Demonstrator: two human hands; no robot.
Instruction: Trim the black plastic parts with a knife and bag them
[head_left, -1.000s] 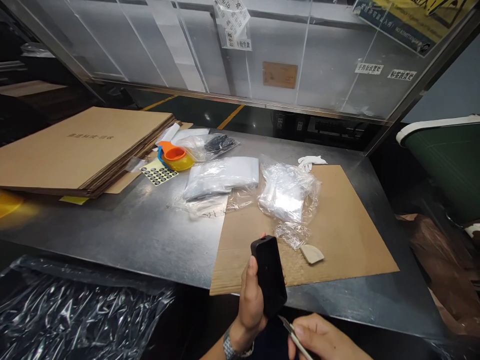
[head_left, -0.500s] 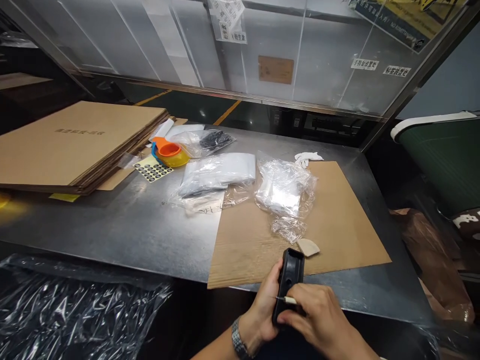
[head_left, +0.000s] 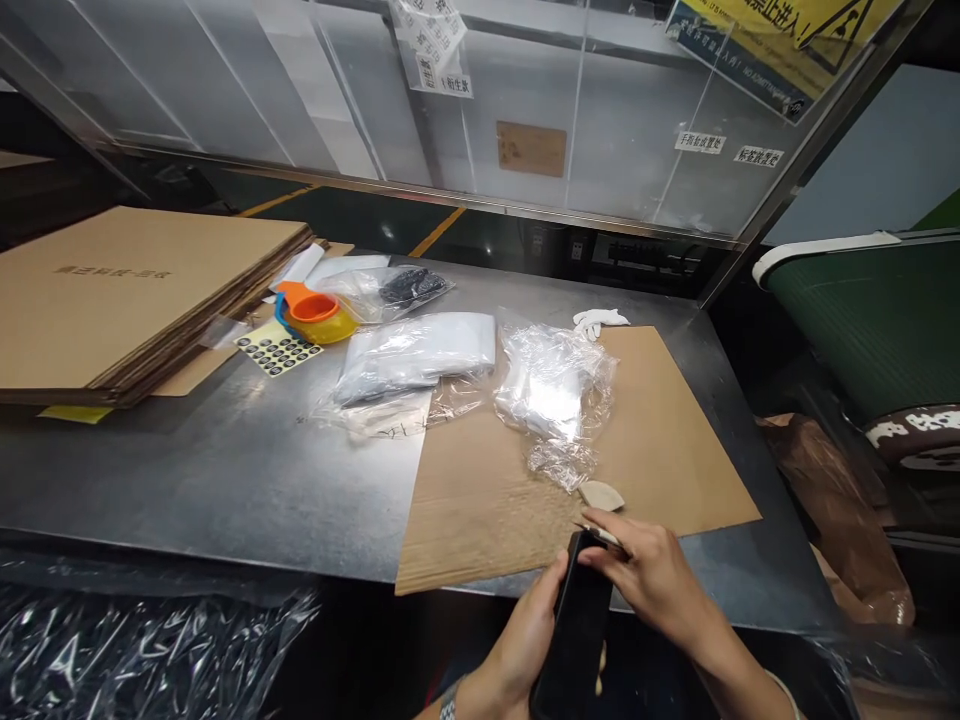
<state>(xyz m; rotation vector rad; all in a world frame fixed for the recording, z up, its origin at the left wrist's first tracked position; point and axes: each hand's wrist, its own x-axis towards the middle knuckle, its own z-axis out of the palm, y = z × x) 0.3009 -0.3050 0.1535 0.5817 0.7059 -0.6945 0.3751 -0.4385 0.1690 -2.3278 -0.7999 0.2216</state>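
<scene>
My left hand (head_left: pixel 529 625) is wrapped round a long black plastic part (head_left: pixel 574 640) from its left side, just in front of the table edge. A flat dark face of the part is turned up. My right hand (head_left: pixel 649 565) pinches a slim, pale-handled pointed tool (head_left: pixel 606 537) at the far end of the part. Its thin dark tip points left; whether the tip touches the part I cannot tell. Just beyond my right fingers, a small beige wedge-shaped pad (head_left: pixel 601 496) lies on a cardboard sheet (head_left: pixel 675 450).
Crumpled clear plastic bags (head_left: pixel 551 385) lie on the cardboard, beside a bagged white stack (head_left: pixel 420 350). Further left are an orange and yellow tape dispenser (head_left: pixel 319 312), a sticker sheet (head_left: pixel 277 348) and stacked cardboard (head_left: pixel 150 300). A white glove (head_left: pixel 600 320) lies behind.
The black part has turned, its recessed side no longer facing up. My right hand has moved with the tool from the part's middle to its far end. The view has shifted slightly.
</scene>
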